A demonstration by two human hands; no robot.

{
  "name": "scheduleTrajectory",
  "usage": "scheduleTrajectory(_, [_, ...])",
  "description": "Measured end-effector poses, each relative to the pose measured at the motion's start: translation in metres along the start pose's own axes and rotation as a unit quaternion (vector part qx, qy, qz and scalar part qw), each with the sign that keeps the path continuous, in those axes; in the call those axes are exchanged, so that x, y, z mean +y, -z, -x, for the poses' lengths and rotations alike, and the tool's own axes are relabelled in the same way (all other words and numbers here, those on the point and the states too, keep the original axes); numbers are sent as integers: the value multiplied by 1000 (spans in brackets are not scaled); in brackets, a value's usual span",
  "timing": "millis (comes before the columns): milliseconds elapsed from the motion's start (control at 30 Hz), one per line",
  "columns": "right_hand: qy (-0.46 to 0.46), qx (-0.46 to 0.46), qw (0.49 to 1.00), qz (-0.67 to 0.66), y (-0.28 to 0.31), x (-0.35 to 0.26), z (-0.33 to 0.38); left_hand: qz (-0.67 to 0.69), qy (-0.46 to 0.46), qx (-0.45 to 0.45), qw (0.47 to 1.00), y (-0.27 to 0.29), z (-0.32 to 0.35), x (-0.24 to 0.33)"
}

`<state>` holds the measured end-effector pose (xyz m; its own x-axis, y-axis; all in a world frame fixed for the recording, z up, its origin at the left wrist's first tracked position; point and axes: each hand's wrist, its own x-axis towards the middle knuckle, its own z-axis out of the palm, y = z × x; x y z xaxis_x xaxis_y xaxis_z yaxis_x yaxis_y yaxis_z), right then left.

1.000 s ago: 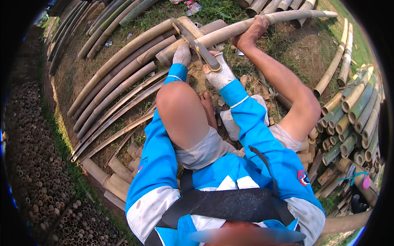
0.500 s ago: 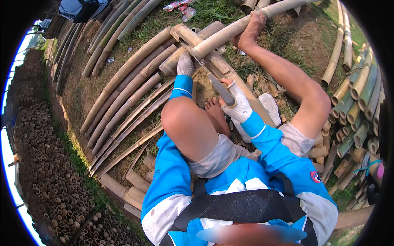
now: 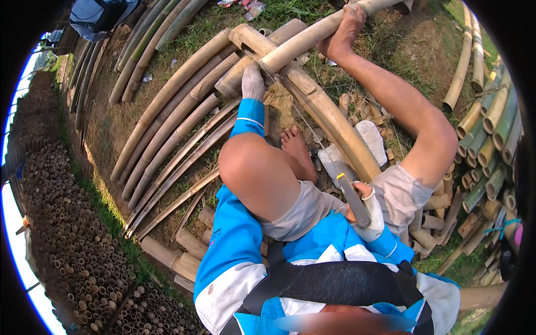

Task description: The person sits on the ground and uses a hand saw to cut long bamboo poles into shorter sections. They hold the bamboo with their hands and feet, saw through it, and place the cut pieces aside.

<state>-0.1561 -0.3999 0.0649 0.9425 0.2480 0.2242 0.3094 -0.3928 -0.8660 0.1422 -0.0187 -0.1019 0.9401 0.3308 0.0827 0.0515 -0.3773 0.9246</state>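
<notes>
We sit on the ground among cut bamboo, knees up, blue sleeves reaching forward. Our gloved left hand (image 3: pixel 253 82) stretches out and presses down on the end of a thick bamboo pole (image 3: pixel 329 120), right where a second pole (image 3: pixel 312 33) crosses over it. That thick pole runs back toward us, past our bare left foot (image 3: pixel 296 148) and on toward the right thigh. Our right foot (image 3: pixel 345 33) rests up on the crossing pole, toes gripping it. Down by our lap, our gloved right hand (image 3: pixel 368 215) is clenched around the handle of a machete (image 3: pixel 353 198), the blade pointing up and away, close beside the near end of the thick pole. A pale stone (image 3: pixel 365 139) lies just beside that pole. On our left, long bamboo poles (image 3: pixel 167 128) lie side by side, and a stack of short cut sections (image 3: pixel 72 240) fills the edge.
</notes>
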Motion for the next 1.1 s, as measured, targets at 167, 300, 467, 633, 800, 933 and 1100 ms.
scheduleTrajectory(167, [49,-48,996,-49,-88,10,-159,-3,1,3,1000,0,1,5])
scheduleTrajectory(300, [-5,-61,992,-106,-107,28,-169,-22,2,8,1000,5,5,8])
scheduleTrajectory(467, [-98,-87,988,-81,-18,24,-25,-22,10,9,1000,8,4,6])
scheduleTrajectory(633, [-33,-49,998,-21,18,-12,8,-9,19,8,1000,7,-1,3])
scheduleTrajectory(800, [-105,-99,987,-76,-93,-4,-191,-1,19,2,1000,9,0,13])
scheduleTrajectory(933, [-40,-63,994,-80,-147,12,-244,-5,21,-1,1000,12,5,20])
scheduleTrajectory(1100, [-75,-76,993,-53,-40,24,-65,11,24,-10,1000,12,3,14])
